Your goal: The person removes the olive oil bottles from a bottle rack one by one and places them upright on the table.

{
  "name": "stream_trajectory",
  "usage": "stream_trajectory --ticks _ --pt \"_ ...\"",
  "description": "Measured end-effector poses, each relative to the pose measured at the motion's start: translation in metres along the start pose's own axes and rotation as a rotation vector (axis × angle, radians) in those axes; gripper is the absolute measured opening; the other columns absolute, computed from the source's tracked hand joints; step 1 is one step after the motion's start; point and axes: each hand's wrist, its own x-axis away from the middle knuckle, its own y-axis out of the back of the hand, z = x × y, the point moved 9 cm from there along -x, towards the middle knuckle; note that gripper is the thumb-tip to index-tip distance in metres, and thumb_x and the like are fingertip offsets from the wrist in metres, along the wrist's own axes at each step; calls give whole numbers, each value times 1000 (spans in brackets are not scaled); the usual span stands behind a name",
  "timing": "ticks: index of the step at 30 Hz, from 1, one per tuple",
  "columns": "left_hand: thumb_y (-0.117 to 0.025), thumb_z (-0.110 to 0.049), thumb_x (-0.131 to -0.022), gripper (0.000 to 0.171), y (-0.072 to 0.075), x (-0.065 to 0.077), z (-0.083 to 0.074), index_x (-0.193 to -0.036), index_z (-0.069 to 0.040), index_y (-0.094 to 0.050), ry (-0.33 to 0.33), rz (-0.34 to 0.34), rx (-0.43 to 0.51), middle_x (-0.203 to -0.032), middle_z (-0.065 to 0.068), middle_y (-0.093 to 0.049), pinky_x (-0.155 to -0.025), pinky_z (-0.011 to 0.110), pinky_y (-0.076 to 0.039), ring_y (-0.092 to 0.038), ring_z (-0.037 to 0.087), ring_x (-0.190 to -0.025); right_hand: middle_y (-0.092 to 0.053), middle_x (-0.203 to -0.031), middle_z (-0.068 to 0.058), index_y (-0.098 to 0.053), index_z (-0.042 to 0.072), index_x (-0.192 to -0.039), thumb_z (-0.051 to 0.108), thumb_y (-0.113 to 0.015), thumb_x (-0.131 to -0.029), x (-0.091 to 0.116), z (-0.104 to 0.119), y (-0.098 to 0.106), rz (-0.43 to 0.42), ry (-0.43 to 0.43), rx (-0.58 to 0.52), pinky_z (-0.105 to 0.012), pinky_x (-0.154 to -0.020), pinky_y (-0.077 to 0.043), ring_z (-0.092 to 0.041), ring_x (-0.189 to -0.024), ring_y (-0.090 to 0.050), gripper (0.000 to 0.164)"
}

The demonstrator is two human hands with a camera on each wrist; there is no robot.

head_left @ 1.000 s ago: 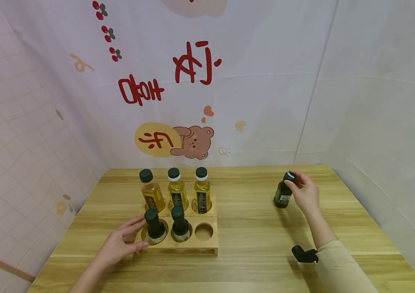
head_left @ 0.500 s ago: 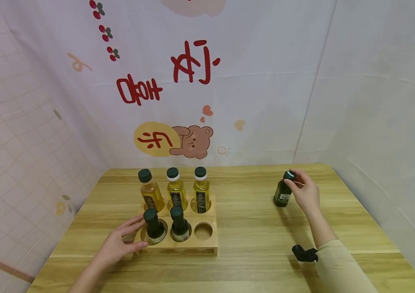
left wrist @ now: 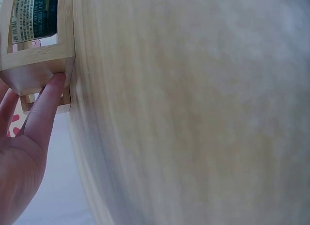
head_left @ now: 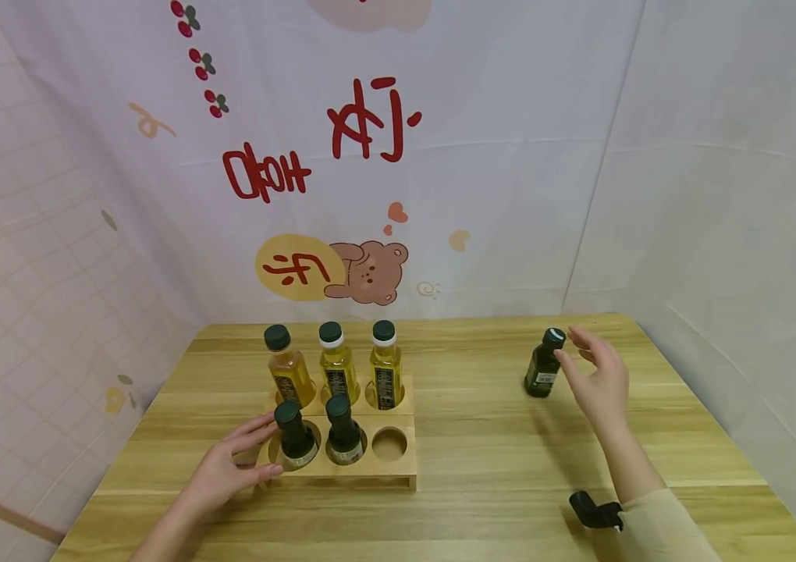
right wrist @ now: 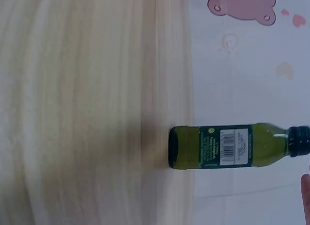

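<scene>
A green glass bottle (head_left: 542, 367) with a dark cap stands upright on the table at the right; its barcode label shows in the right wrist view. My right hand (head_left: 598, 378) is beside the cap, thumb and fingers spread apart and holding nothing. At the left, my left hand (head_left: 225, 468) touches the end of a two-tier wooden bottle rack (head_left: 398, 468), its thumb against the side panel (left wrist: 34, 77) in the left wrist view. In the rack's front row stand two dark green bottles (head_left: 293, 433), and one round hole (head_left: 389, 445) at its right has no bottle.
Three yellow oil bottles (head_left: 338, 371) with green caps fill the rack's back row. A white printed cloth (head_left: 496, 195) hangs behind the wooden table (head_left: 475, 484). A black wrist mount (head_left: 595, 511) sticks out from the right sleeve.
My right hand has let go of the green bottle's cap and drawn back slightly to the right. The bottle stays standing in place. My left hand has kept its position on the rack.
</scene>
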Motion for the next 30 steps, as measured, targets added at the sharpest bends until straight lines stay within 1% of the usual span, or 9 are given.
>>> stream_trajectory --ticks 3,6,8,10,12,14,22,26,30 --pt "-85 -18 -79 65 0 0 -1 -138 -8 -60 -4 -5 2 -152 13 -39 -81 36 -57 -33 44 -133 -68 -108 -21 -65 -7 -120 -13 -79 -76 5 21 -3 16 139 9 -10 -91 -38 -24 -100 -57 47" --pt "-85 -18 -80 64 0 0 -1 -138 -8 -60 -11 -6 0 -152 13 -39 -81 35 -57 -35 39 -133 -69 -106 -18 -65 -6 -121 -13 -79 -74 12 37 -11 66 210 10 -13 -92 -37 -29 -98 -58 50" --pt "-85 -18 -80 64 0 0 -1 -138 -8 -60 -17 -6 0 -152 14 -40 -81 34 -57 -39 28 -133 -69 -106 -16 -65 -5 -122 -12 -80 -74 16 44 -19 101 236 2 -14 -92 -37 -30 -97 -59 51" --pt "-85 -19 -80 65 0 0 -1 -138 -8 -59 -23 -6 2 -152 14 -40 -81 33 -57 -41 12 -131 -69 -106 -15 -64 -5 -123 -12 -81 -72 21 51 -27 130 271 -14 -15 -91 -39 -30 -96 -60 54" --pt "-85 -19 -80 65 1 0 0 -138 -8 -59 -28 -5 5 -152 14 -40 -81 32 -56 -39 -2 -126 -70 -107 -14 -64 -5 -123 -12 -81 -71 25 58 -36 160 309 -36 -16 -90 -40 -30 -97 -61 56" --pt "-85 -20 -79 65 1 0 0 -138 -8 -60 -29 -8 5 -151 14 -40 -80 30 -56 -37 -11 -122 -70 -110 -14 -64 -5 -124 -11 -82 -69 30 67 -45 197 348 -60 -20 -90 -42 -31 -99 -61 58" --pt "-85 -21 -79 65 2 2 1 -138 -9 -60 -29 -13 -9 -151 13 -41 -79 28 -56 -36 -14 -120 -66 -123 -8 -61 6 -134 4 -85 -76 50 101 -84 401 400 -82 -35 -97 -45 -27 -112 -59 63" --pt "-85 -22 -79 66 1 2 -1 -138 -8 -59 -37 -12 -14 -151 11 -41 -79 28 -56 -35 -14 -122 -66 -124 -7 -61 5 -133 8 -87 -75 61 119 -101 437 461 -102 -42 -92 -49 -26 -111 -60 64" --pt "-85 -22 -80 66 1 2 -3 -138 -7 -59 -35 -10 -17 -151 12 -42 -79 27 -56 -35 -14 -121 -66 -123 -5 -61 5 -133 12 -87 -75 72 134 -118 479 480 -118 -42 -92 -51 -24 -110 -60 64"
